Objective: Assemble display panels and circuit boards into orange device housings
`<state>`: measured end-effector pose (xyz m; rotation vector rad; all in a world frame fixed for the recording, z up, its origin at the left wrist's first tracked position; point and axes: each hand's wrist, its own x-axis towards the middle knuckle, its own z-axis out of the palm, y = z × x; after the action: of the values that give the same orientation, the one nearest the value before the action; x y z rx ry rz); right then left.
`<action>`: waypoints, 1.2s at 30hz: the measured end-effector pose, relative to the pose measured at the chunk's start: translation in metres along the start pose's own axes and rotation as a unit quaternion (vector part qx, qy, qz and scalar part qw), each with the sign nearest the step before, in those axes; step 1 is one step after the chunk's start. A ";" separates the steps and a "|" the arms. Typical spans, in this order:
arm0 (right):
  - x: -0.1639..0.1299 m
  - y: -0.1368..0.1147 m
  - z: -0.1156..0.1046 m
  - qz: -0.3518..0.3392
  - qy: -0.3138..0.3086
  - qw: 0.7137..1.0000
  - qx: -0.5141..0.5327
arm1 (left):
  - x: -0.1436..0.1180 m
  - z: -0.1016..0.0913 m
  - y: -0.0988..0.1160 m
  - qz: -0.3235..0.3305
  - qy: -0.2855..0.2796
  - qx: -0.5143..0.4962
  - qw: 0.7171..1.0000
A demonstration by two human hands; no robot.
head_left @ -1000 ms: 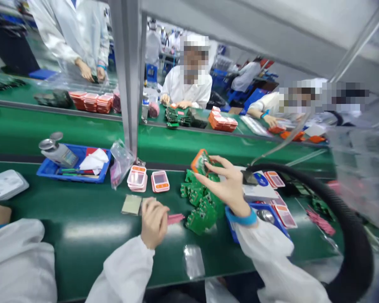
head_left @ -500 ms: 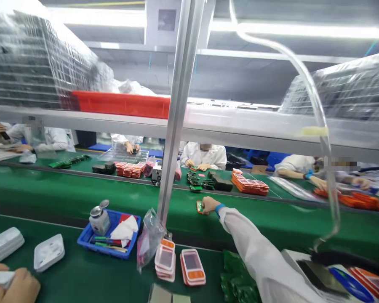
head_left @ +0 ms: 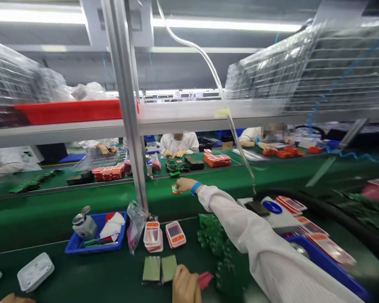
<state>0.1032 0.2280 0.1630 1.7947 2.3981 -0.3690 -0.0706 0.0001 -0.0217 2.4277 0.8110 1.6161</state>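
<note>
overhanging open belt [head_left: 154, 197], right fingers [head_left: 179, 183] pinching board [head_left: 173, 190] edge, left fingers [head_left: 185, 277] gripping pink strips [head_left: 205, 279]

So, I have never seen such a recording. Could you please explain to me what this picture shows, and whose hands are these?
There is no machine: a person works with two bare hands, seen from a camera worn on the head. The right hand reaches forward, holding a small orange-edged board at the green belt; whether the board touches the belt I cannot tell. The left hand is low in view, beside something pink; its grip is unclear. On the near table lie green circuit boards, orange-and-white frames and a blue tray with a bottle. Beyond the belt are co-workers in white.
</note>
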 end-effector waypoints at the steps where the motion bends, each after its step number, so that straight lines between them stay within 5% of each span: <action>1: -0.013 -0.001 -0.001 -0.006 0.001 1.000 0.013 | -0.001 0.000 0.006 -0.001 -0.001 -0.001 1.000; 5: -0.085 -0.010 0.028 -0.035 0.036 0.997 0.059 | 0.005 -0.008 0.014 -0.022 -0.024 -0.007 0.999; 10: -0.178 -0.038 0.120 -0.050 0.090 0.989 0.106 | -0.003 -0.027 0.019 -0.086 -0.029 -0.014 0.996; 14: -0.211 -0.052 0.180 -0.034 0.131 0.983 0.121 | -0.015 -0.037 0.026 -0.154 -0.014 -0.017 0.988; 18: -0.214 -0.051 0.200 -0.038 0.173 0.977 0.120 | -0.019 -0.038 0.031 -0.220 -0.015 -0.023 0.975; 23: -0.207 -0.060 0.194 -0.091 0.211 0.964 0.133 | -0.020 -0.037 0.034 -0.290 -0.011 -0.039 0.956; 31: -0.174 -0.115 0.194 -0.210 0.293 0.926 0.113 | -0.021 -0.046 0.042 -0.402 0.095 -0.056 0.909; 36: -0.168 -0.121 0.214 -0.246 0.330 0.908 0.075 | -0.024 -0.053 0.055 -0.494 0.165 -0.116 0.846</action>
<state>0.0256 -0.0168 0.0128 1.5043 3.3909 0.0390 -0.1038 -0.0683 0.0020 1.1621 1.4678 1.5091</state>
